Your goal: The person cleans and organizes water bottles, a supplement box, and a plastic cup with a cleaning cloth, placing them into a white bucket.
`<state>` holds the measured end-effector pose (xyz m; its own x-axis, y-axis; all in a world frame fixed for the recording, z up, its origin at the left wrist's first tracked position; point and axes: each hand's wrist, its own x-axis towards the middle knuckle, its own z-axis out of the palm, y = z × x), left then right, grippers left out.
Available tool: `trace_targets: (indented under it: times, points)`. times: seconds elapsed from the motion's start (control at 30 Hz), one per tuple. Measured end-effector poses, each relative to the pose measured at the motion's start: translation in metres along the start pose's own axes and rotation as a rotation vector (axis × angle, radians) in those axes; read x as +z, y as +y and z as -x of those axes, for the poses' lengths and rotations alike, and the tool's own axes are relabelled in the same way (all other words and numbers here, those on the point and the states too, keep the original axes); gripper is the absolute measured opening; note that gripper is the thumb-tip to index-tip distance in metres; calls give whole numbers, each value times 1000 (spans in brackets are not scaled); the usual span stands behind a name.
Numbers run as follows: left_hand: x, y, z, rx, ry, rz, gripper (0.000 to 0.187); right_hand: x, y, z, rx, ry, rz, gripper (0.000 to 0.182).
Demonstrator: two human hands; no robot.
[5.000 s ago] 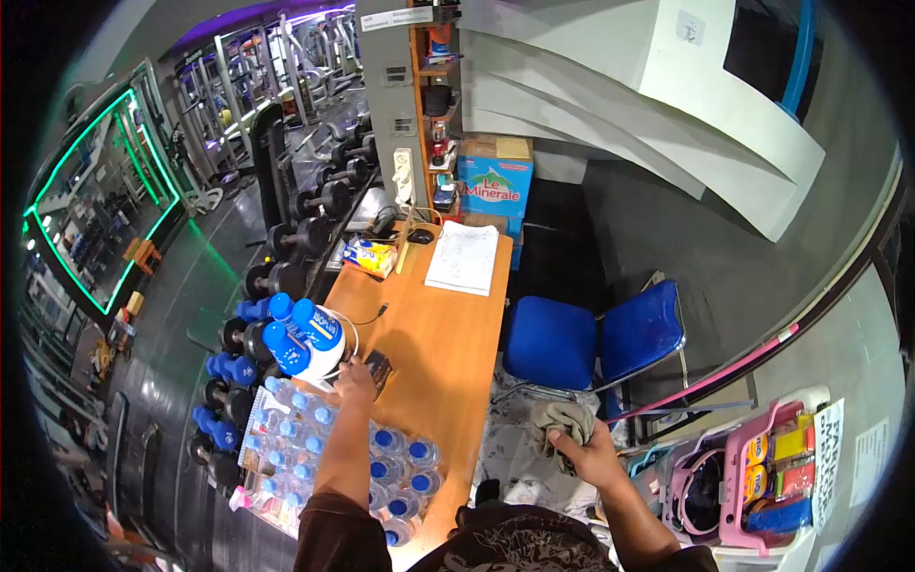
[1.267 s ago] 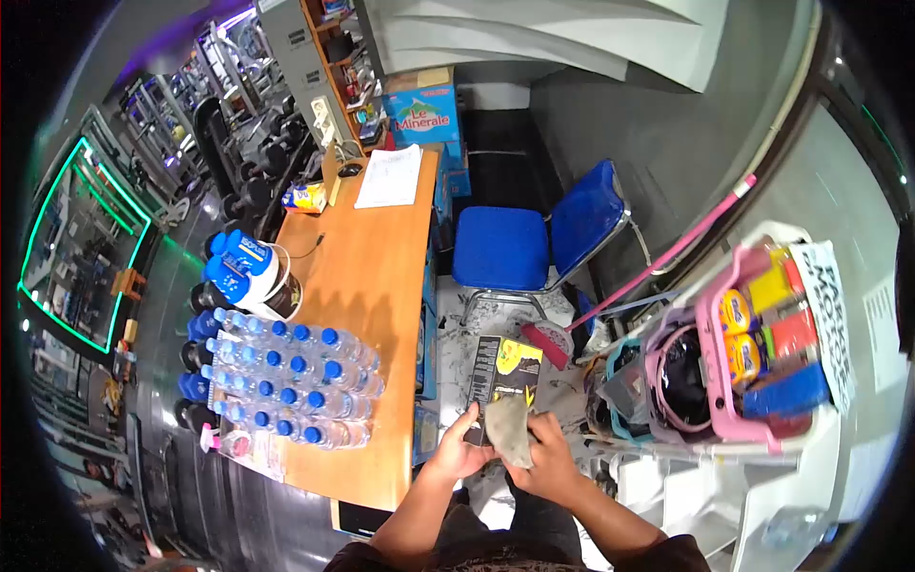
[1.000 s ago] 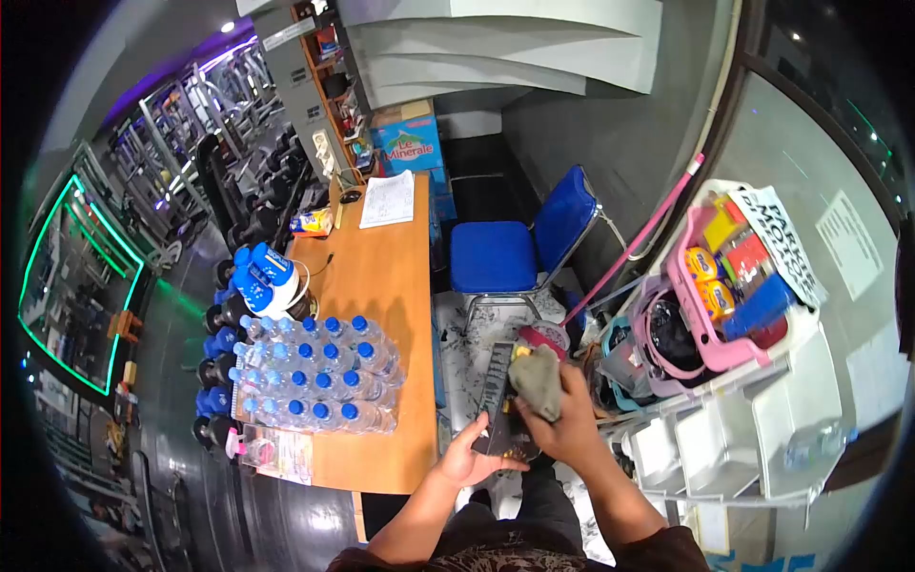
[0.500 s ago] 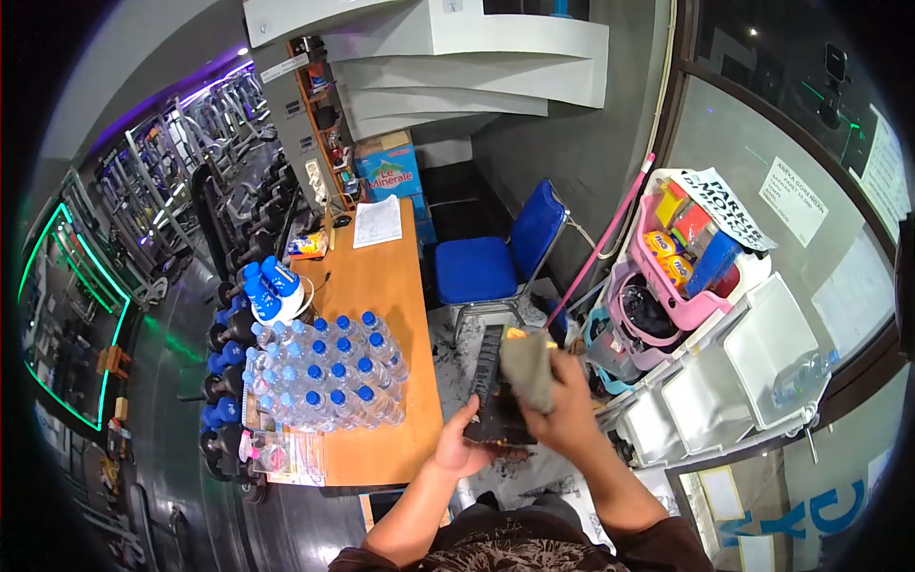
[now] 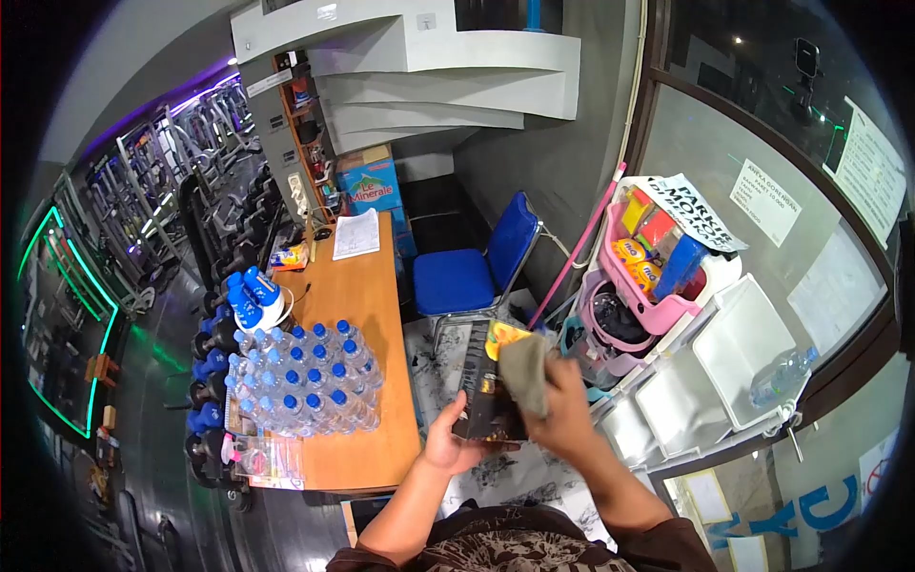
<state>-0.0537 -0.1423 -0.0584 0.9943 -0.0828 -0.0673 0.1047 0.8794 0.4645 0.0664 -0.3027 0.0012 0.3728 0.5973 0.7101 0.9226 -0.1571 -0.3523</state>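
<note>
A dark box [image 5: 478, 396] with a yellow printed patch near its top is upright in front of me, right of the wooden desk. My left hand [image 5: 452, 440] grips its lower left side, thumb along the edge. My right hand [image 5: 564, 408] is closed on a grey-green cloth [image 5: 523, 375], which lies against the box's right side and covers part of it. The right fingertips are partly hidden by the cloth.
On the desk [image 5: 355, 286] stand several water bottles [image 5: 310, 381], blue bottles [image 5: 253, 297] and papers [image 5: 356, 234]. A blue chair [image 5: 456, 281] is beyond the box. At right are a pink basket [image 5: 658, 310] and white bins [image 5: 677, 405].
The view has shifted, so the desk and chair appear further left. More of the box's front and yellow patch shows beside the cloth. Both hands keep their hold.
</note>
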Motion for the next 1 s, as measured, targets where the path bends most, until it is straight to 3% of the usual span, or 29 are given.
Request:
trace_targets:
  times: [0.03, 0.13, 0.23, 0.37, 0.5, 0.53, 0.63, 0.83, 0.97, 1.0]
  points:
    - [3, 0, -4, 37, 44, -17, 71, 1, -6, 12, -38, -68, 40, 50]
    - [7, 0, -15, 142, 133, -123, 71, 1, -18, 47, 27, -240, -224, 52]
    - [22, 0, -12, 81, 87, -32, 75, -17, 1, 39, -6, -120, -198, 46]
    - [19, -13, -11, 4, -25, -3, 75, -30, 18, -1, 74, 226, -151, 39]
    - [10, -11, -13, 58, 4, 17, 71, -12, 2, 8, -27, 20, 15, 47]
    - [24, -2, -9, 96, 75, -39, 71, -2, -2, 26, 23, -95, -95, 56]
    - [8, 11, -4, 197, 120, -248, 72, 2, -13, 46, -68, -324, -279, 58]
    - [18, 11, 0, 14, -30, -157, 66, -20, 2, -38, -22, 206, -161, 42]
    - [24, 14, -6, -1, 43, -73, 65, -6, -21, -38, -20, -22, -51, 49]
    - [21, 15, -8, 68, 157, -54, 62, 6, -28, -24, -21, -62, -96, 50]
